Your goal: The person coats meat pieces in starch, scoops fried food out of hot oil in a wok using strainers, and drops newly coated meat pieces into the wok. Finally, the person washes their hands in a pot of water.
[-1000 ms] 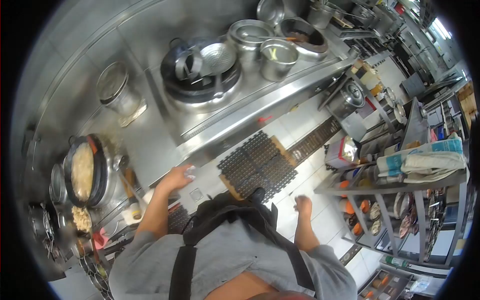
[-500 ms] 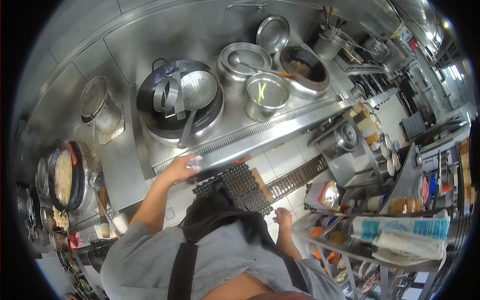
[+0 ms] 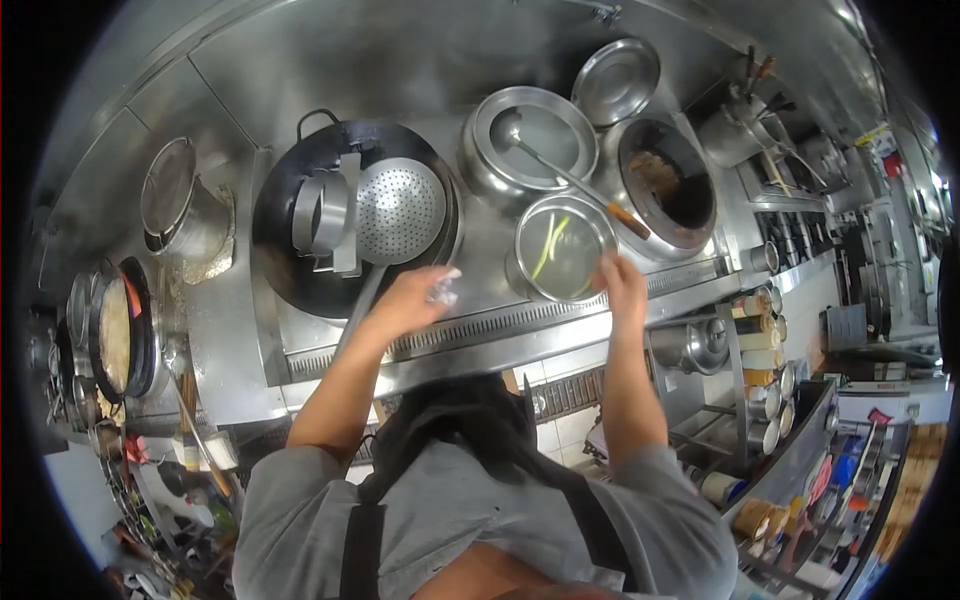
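Observation:
My left hand (image 3: 410, 302) is closed around a small crumpled white piece (image 3: 445, 287), like cloth or paper, above the stove's front edge. My right hand (image 3: 624, 284) is at the right rim of a small steel pot (image 3: 522, 283), its fingers bent against the rim. Clear liquid and two yellow-green strips (image 3: 551, 245) show in this pot. Left of it, a perforated skimmer (image 3: 402, 212) and a metal ring-shaped tool (image 3: 320, 215) lie in a large black wok (image 3: 285, 255). The skimmer's handle passes behind my left forearm.
A ladle (image 3: 560, 172) rests across a wider steel pot (image 3: 480, 180). Beside it are a wok with brown contents (image 3: 655, 178) and an upright lid (image 3: 617, 82). Farther left stands a strainer (image 3: 168, 188) on a pot. Shelving with containers (image 3: 762, 360) is at right.
My right hand has risen from beside my body to the small pot's rim. My left hand has moved forward and right, still with the white piece. My view has shifted closer to the stove.

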